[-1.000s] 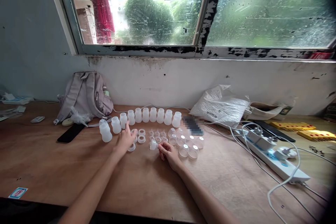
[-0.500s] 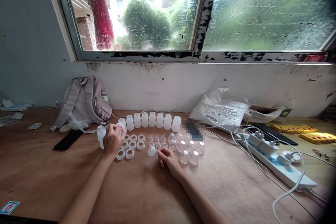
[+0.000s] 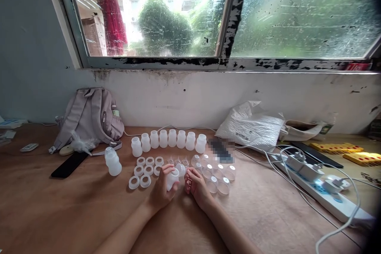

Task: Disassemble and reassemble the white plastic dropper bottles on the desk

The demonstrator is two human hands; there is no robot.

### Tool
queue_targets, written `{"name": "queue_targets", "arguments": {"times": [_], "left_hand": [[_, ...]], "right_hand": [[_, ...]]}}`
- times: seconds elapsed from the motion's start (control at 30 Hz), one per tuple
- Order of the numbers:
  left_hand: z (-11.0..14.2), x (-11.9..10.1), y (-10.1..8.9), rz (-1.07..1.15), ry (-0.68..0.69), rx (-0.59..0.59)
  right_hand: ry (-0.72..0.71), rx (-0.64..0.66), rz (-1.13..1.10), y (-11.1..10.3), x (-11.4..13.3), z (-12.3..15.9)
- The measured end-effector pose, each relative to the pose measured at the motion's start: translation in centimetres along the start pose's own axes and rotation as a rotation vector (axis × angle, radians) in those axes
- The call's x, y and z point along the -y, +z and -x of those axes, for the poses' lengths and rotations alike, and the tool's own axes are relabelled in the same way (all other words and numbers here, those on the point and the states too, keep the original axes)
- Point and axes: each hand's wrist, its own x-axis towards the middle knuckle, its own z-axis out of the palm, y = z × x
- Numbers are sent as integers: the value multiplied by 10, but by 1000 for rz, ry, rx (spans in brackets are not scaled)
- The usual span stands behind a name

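My left hand point(image 3: 162, 190) is closed round a small white plastic bottle point(image 3: 172, 178), held just above the wooden table point(image 3: 74, 210). My right hand point(image 3: 196, 184) is pinched on a small clear nipple-like piece point(image 3: 180, 169) right beside the bottle's mouth. A row of white bottles point(image 3: 168, 139) stands behind my hands. White rings point(image 3: 144, 166) lie to the left, small clear pieces point(image 3: 177, 161) in the middle, and clear domed caps point(image 3: 216, 172) to the right. One bottle point(image 3: 112, 161) stands apart on the left.
A grey backpack point(image 3: 89, 117) leans on the wall at back left, with a black phone point(image 3: 68, 164) in front of it. A white plastic bag point(image 3: 253, 125) lies at back right. A power strip point(image 3: 321, 186) with plugs and cables runs along the right. Yellow parts point(image 3: 337, 147) lie far right.
My left hand took a bottle from the left end of the row and brought it to the middle, beside my right hand. The right hand has stayed in place with its clear piece.
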Motion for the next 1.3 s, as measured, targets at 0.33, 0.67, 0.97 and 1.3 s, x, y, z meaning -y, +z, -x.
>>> {"name": "queue_targets", "arguments": {"times": [0.33,0.67,0.97,1.3], "left_hand": [[-4,-4,-2,141,-365,116],[-4,-8,-6,223,-396,216],[-3,-9,-9,196,-341,254],[-4,-11,-12,266,-350,302]], "right_hand": [[-281,-162,289,5,26,15],[-393,-141,559,0,36,16],[-365,-116,658,1,36,14],[-304,-97,728,-3,36,12]]}}
